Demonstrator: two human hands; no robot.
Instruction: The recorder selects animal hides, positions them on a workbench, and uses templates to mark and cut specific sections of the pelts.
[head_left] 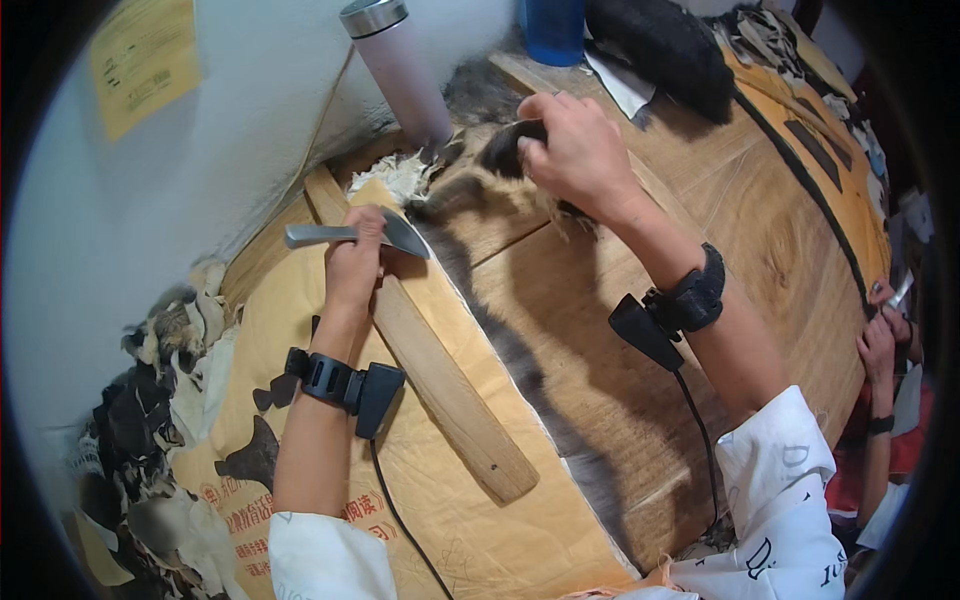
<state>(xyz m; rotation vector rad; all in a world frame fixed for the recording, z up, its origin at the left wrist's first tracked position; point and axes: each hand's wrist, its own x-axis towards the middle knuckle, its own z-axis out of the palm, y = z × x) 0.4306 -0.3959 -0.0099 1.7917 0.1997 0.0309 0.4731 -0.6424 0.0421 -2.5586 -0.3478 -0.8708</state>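
Observation:
My left hand (pixel 352 265) is wrapped round a metal knife with a broad, fan-shaped blade (pixel 404 236). It rests at the upper end of a long wooden bar (pixel 455 390), which lies across yellow-brown paper (pixel 400 430). Along the paper's right edge runs a strip of grey-brown fur (pixel 500 345). Farther up, my right hand (pixel 580 150) is closed on a dark and tan piece of fur (pixel 508 150), holding it over the table. Its fingertips are partly hidden.
A pale pink flask (pixel 400 80) and a blue cup (pixel 554 35) stand at the back, near a black fur bundle (pixel 665 55). Fur and leather scraps (pixel 150 440) pile up at left. At far right, another person's hands (pixel 880 340) work with a metal tool.

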